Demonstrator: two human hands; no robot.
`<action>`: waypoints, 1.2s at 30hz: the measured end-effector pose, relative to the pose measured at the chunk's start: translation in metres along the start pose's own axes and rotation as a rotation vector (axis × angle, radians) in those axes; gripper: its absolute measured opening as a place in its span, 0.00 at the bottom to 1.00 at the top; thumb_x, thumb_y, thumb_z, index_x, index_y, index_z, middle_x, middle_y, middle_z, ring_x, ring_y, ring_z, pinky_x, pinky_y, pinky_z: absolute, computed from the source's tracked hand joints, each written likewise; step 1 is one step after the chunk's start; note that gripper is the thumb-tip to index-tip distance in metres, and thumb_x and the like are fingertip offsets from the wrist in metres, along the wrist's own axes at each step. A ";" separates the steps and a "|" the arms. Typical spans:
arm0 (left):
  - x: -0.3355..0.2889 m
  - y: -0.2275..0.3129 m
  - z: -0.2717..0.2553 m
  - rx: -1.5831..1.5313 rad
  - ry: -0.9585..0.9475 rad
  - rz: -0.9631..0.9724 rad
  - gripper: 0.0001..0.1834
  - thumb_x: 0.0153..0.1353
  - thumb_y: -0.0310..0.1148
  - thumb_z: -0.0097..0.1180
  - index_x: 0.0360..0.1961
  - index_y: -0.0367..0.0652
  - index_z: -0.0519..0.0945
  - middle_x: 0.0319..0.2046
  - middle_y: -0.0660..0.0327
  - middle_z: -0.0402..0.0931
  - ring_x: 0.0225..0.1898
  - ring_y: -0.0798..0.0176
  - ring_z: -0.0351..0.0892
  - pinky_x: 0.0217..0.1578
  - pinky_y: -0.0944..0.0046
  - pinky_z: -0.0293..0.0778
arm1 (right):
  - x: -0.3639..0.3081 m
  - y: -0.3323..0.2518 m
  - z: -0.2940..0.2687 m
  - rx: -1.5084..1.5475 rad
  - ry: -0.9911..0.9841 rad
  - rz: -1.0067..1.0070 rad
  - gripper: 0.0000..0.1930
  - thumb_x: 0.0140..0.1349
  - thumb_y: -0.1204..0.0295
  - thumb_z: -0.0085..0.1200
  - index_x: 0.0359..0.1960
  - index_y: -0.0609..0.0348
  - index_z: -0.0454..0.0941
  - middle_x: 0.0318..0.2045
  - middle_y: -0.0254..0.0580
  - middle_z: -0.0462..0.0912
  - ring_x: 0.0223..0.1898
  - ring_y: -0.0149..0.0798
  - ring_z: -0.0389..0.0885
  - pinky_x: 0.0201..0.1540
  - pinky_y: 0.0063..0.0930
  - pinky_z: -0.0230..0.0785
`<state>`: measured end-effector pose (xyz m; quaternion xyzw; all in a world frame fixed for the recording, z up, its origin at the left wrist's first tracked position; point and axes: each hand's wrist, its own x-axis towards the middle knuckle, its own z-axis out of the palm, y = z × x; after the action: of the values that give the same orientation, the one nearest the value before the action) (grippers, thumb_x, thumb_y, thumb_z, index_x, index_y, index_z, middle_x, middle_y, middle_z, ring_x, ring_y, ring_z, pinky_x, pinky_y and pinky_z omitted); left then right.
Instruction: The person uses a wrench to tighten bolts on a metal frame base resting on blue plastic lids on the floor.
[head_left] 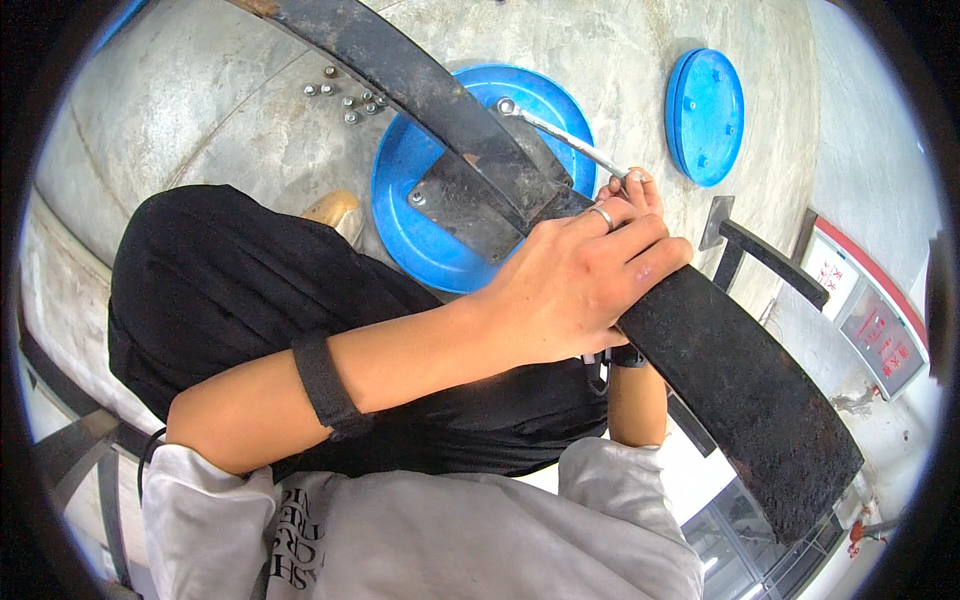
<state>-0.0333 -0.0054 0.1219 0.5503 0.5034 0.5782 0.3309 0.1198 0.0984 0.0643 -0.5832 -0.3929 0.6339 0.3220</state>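
Note:
My left hand (590,275) is wrapped over a long black metal bar (740,390) that slants across the view; a ring is on one finger. Most of my right hand (640,190) is hidden behind the bar and the left hand. Its visible fingers are closed on the end of a silver wrench (570,140). The wrench's ring end sits around a bolt at a corner of the black metal plate (455,205). That plate joins the bar and lies against a round blue disc (405,145). Another bolt (417,198) shows at the plate's left corner.
Several loose bolts (350,103) stand on the grey concrete floor (190,100), left of the bar. Another blue disc (707,118) lies at the far right. A black metal bracket (770,265) stands near a red-edged wall box (870,310). My black-clad leg (220,280) is at the left.

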 end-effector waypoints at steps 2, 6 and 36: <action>0.000 0.001 -0.001 -0.006 -0.005 -0.008 0.29 0.35 0.31 0.63 0.44 0.48 0.70 0.38 0.63 0.71 0.44 0.55 0.71 0.34 0.58 0.75 | -0.009 0.000 0.004 0.012 0.061 0.092 0.07 0.60 0.70 0.51 0.33 0.57 0.68 0.21 0.34 0.72 0.21 0.28 0.70 0.26 0.19 0.65; 0.001 0.002 0.000 -0.008 0.011 -0.016 0.27 0.36 0.31 0.62 0.43 0.47 0.70 0.38 0.63 0.71 0.44 0.55 0.72 0.34 0.58 0.75 | -0.022 0.001 0.001 -0.033 0.079 0.180 0.06 0.59 0.70 0.51 0.32 0.57 0.68 0.21 0.34 0.72 0.22 0.28 0.70 0.26 0.20 0.64; 0.000 0.001 -0.001 -0.010 0.022 -0.007 0.24 0.40 0.34 0.61 0.41 0.45 0.70 0.37 0.62 0.72 0.41 0.56 0.73 0.32 0.58 0.76 | 0.032 -0.092 0.081 -0.723 -0.573 -0.559 0.07 0.58 0.72 0.53 0.34 0.63 0.75 0.23 0.33 0.77 0.26 0.25 0.72 0.31 0.19 0.65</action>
<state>-0.0338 -0.0061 0.1230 0.5404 0.5062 0.5855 0.3301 0.0308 0.1610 0.1303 -0.3339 -0.7984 0.4819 0.1372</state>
